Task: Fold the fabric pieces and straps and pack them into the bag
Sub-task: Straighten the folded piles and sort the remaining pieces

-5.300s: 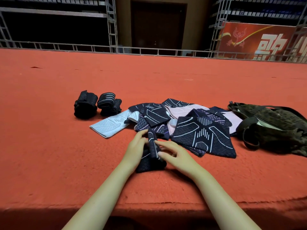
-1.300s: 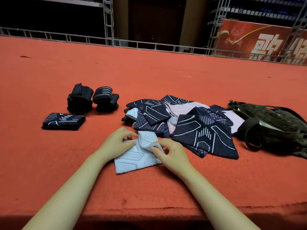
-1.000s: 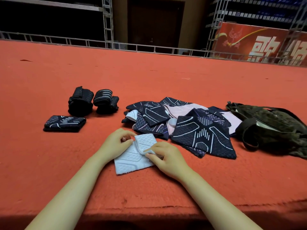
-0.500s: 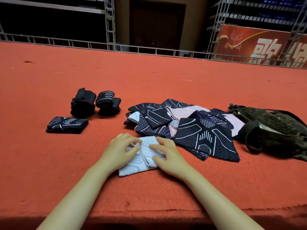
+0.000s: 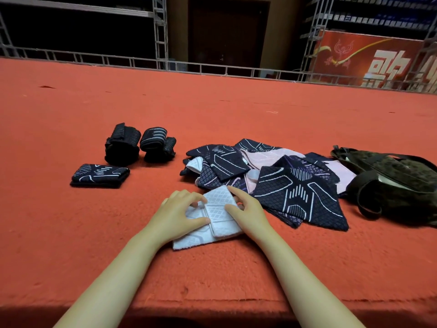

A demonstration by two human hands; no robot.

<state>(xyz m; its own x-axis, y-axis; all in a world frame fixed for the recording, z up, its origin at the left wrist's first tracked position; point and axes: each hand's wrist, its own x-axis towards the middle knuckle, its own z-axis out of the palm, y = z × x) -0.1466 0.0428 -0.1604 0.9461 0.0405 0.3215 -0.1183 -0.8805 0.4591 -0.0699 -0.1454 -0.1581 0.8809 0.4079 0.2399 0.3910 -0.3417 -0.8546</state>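
Note:
A white patterned fabric piece (image 5: 218, 213) lies partly folded on the red carpet in front of me. My left hand (image 5: 176, 215) rests on its left part with the thumb along the fold. My right hand (image 5: 246, 210) presses its right edge with spread fingers. Behind it lies a heap of dark navy and pink fabric pieces (image 5: 295, 188). A folded navy piece (image 5: 100, 175) sits at the left, with two rolled black straps (image 5: 139, 144) behind it. The dark green bag (image 5: 392, 183) lies at the right, open at the top.
The red carpeted platform (image 5: 212, 107) stretches far back to a metal railing (image 5: 201, 67). Its front edge runs just below my forearms. A red banner (image 5: 369, 60) and metal scaffolding stand beyond the railing.
A navy piece was folded and set down at the left. I then pulled the white piece in front of me and folded its right flap over; both hands now press it flat.

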